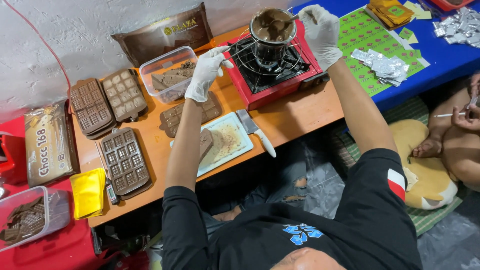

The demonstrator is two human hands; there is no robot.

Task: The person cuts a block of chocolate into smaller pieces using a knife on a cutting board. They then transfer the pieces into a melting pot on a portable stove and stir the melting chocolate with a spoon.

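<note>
Both hands busy: left hand (206,72) grips pot handle (235,50), right hand (320,30) closed on stirrer; choc in pot (272,27) melted, moulds (125,162) unfilled.

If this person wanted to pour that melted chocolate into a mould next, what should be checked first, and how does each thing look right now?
1. Chocolate melted in the metal pot: ok, it looks liquid and brown.
2. Pot steadied: ok, the left hand grips its wire handle.
3. Stirring tool in control: ok, the right hand holds a utensil dipping into the pot.
4. Both hands gloved: ok, white gloves on each.
5. An empty mould within reach: cannot tell; the brown moulds lie on the table, but whether they are filled is unclear.
6. Flame on the red stove: cannot tell, no flame is visible.
</note>
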